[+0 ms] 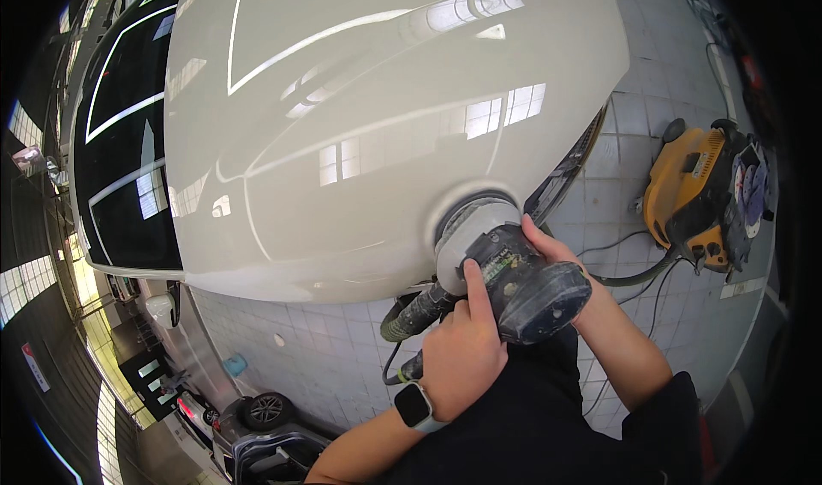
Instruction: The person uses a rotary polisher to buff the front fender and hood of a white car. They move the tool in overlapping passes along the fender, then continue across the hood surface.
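Observation:
A grey and black dual-action sander (514, 273), dusty and worn, is held in both hands at the front edge of a glossy pale car hood (359, 138). Its round pad (475, 209) faces the hood; whether it touches the paint I cannot tell. My left hand (465, 350), with a smartwatch (414, 408) on its wrist, grips the near side, its index finger stretched along the body. On the far side my right hand (555, 247) holds the casing, its fingers partly hidden. A ribbed hose (420, 311) runs from the sander.
A yellow dust extractor (684, 183) stands on the tiled floor to the right, with sanding discs (752, 186) on it. A hose (636, 276) and cords trail from it. The car's side mirror (162, 310) juts out at left. Lower left is a loose wheel (266, 411).

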### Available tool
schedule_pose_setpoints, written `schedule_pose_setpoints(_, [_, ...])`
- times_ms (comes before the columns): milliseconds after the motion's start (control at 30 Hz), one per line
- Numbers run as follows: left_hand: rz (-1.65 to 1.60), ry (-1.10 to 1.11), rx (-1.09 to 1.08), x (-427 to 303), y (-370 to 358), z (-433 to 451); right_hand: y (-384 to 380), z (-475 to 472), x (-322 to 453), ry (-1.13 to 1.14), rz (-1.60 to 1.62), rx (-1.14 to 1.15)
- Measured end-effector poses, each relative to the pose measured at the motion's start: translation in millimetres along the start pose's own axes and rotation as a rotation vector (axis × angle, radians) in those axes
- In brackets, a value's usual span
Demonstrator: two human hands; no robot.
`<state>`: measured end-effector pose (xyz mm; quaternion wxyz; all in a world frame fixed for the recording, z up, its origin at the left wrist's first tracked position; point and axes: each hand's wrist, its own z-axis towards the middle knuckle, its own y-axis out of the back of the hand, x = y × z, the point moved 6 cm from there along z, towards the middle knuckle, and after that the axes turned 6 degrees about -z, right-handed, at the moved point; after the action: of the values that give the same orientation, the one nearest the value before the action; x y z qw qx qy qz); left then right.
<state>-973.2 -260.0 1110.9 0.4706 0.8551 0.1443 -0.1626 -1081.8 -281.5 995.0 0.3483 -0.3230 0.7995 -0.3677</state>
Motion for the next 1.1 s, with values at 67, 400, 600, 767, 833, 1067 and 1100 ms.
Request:
schedule_pose_setpoints(67, [0.006, 0.025, 0.012, 7, -5, -10, 5, 4, -11, -0.027, -0.011, 0.000])
schedule_pose_setpoints(400, [-0.134, 0.059, -0.122, 70, 27, -47, -12, 43, -73, -0.208, -0.280, -0.100])
schedule_pose_setpoints(600, [-0.106, 0.023, -0.048, 27, 21, -11, -22, 11, -7, -0.068, -0.162, -0.093])
schedule_pose_setpoints(767, [-0.150, 0.080, -0.134, 88, 68, -38, -41, 61, -67, -0.201, -0.371, -0.145])
schedule_pose_setpoints(833, [-0.187, 0.087, -0.126, 124, 88, -53, -58, 86, -101, -0.247, -0.416, -0.047])
schedule_pose_setpoints(1067, [-0.193, 0.011, -0.170, 246, 164, -87, -118, 181, -187, -0.363, -0.681, 0.074])
schedule_pose_setpoints(1100, [-0.174, 0.008, -0.164, 266, 172, -92, -125, 194, -198, -0.381, -0.662, 0.088])
